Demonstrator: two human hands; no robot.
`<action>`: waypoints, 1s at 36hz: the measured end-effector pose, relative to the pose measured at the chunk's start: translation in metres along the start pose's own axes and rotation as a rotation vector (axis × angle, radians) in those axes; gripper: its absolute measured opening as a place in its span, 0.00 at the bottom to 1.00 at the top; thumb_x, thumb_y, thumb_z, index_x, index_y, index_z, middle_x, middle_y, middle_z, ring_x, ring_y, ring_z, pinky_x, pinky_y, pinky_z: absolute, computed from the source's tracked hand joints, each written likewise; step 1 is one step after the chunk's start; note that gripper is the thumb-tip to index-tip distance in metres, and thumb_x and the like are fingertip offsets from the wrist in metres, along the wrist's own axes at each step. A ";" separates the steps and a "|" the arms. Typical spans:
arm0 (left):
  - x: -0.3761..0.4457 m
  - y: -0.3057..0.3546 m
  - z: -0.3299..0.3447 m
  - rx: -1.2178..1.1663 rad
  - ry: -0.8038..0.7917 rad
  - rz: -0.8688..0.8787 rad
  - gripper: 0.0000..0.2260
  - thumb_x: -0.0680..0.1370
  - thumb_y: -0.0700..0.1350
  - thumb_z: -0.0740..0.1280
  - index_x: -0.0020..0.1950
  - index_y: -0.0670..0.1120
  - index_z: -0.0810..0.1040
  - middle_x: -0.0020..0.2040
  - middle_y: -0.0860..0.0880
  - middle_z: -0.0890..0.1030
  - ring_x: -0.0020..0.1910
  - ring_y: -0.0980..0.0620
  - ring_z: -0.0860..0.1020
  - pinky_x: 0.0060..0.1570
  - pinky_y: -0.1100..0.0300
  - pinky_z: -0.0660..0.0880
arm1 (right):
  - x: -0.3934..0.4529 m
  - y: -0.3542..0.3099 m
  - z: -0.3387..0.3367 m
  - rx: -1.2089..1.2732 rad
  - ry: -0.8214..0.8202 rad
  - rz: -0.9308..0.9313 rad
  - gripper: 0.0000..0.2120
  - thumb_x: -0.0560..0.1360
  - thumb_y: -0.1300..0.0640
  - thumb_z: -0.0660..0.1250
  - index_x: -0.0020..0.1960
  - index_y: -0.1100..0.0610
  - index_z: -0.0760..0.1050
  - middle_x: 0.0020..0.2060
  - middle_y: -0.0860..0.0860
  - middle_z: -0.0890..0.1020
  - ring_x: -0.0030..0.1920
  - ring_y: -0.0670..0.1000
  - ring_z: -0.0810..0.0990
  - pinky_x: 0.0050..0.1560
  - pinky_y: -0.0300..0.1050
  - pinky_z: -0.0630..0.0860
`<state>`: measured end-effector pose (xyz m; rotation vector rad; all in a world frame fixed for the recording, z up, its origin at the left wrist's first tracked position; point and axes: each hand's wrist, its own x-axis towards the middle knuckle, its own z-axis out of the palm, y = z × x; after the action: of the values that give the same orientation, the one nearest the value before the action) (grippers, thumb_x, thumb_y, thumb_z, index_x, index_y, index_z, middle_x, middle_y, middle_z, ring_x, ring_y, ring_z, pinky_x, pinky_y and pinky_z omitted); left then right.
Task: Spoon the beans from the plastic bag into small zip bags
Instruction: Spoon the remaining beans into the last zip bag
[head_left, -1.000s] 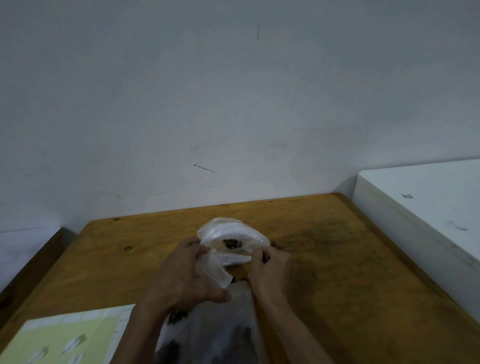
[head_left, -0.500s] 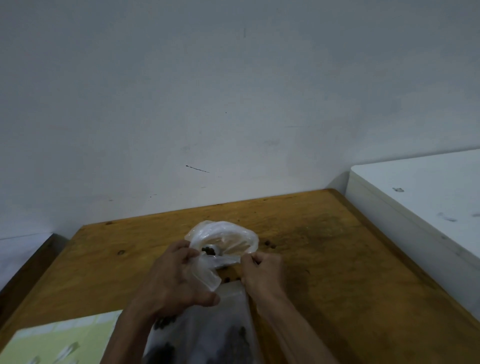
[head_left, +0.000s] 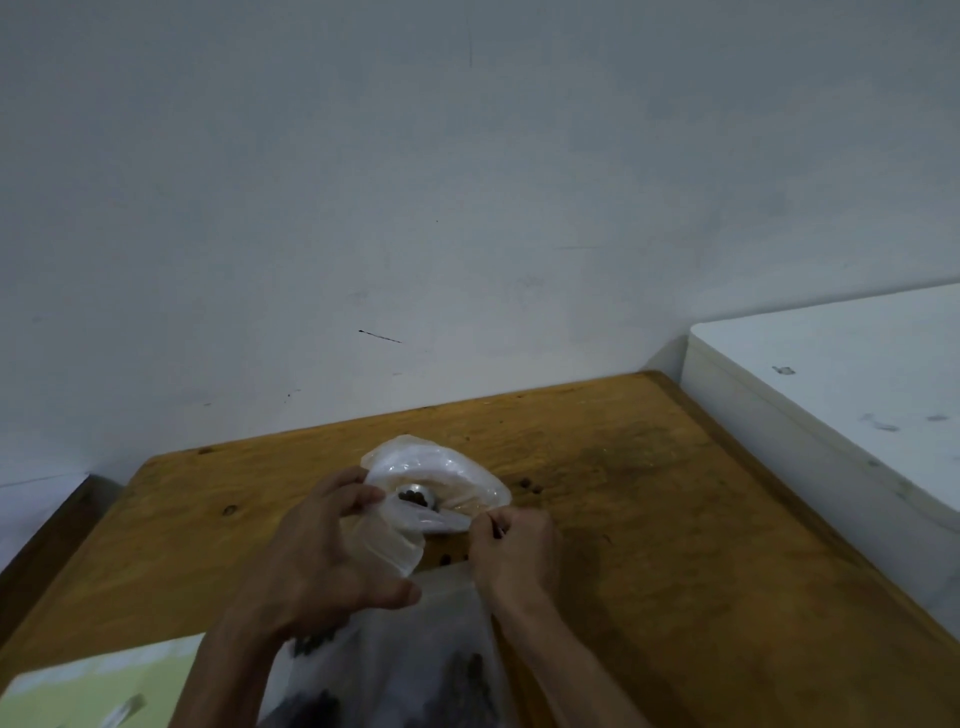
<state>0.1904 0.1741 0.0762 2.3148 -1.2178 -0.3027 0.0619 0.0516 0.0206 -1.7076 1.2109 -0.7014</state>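
Observation:
My left hand (head_left: 322, 556) grips a small translucent zip bag (head_left: 441, 462) and holds its mouth open above the wooden table (head_left: 649, 519). My right hand (head_left: 517, 551) pinches the handle of a metal spoon (head_left: 415, 492). The spoon's bowl sits in the bag's mouth with dark beans in it. A large clear plastic bag (head_left: 395, 660) with dark beans lies between my forearms at the bottom edge, partly hidden by my left wrist. A few loose beans (head_left: 530, 486) lie on the table beside the small bag.
A white cabinet top (head_left: 841, 395) stands against the table's right side. A green and white sheet (head_left: 93, 686) lies at the lower left. The grey wall runs along the table's far edge.
The spoon's shiny bowl now shows in the small bag's mouth where only dark beans showed before. Both hands have stayed on the bag and spoon, shifting slightly.

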 end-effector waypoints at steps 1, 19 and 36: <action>0.000 0.000 0.000 0.002 -0.008 -0.002 0.51 0.51 0.64 0.81 0.71 0.52 0.70 0.75 0.59 0.61 0.64 0.57 0.66 0.64 0.58 0.72 | 0.000 0.000 0.000 0.032 -0.014 0.018 0.15 0.78 0.58 0.67 0.33 0.57 0.79 0.26 0.48 0.78 0.25 0.41 0.74 0.26 0.35 0.72; -0.002 -0.018 0.004 0.008 -0.039 -0.001 0.49 0.47 0.67 0.79 0.66 0.53 0.75 0.70 0.63 0.65 0.61 0.59 0.71 0.58 0.60 0.72 | 0.000 0.003 -0.003 0.253 -0.011 0.147 0.11 0.77 0.58 0.67 0.36 0.56 0.82 0.32 0.51 0.84 0.30 0.47 0.82 0.30 0.43 0.79; -0.002 0.000 0.001 0.040 -0.014 -0.011 0.47 0.53 0.61 0.82 0.69 0.52 0.73 0.75 0.59 0.62 0.62 0.61 0.64 0.58 0.62 0.67 | 0.000 0.003 -0.001 0.164 0.007 0.116 0.14 0.76 0.59 0.69 0.32 0.61 0.79 0.26 0.51 0.80 0.23 0.40 0.73 0.26 0.39 0.74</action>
<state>0.1891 0.1753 0.0757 2.3573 -1.2291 -0.3015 0.0592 0.0508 0.0182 -1.4888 1.2131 -0.7164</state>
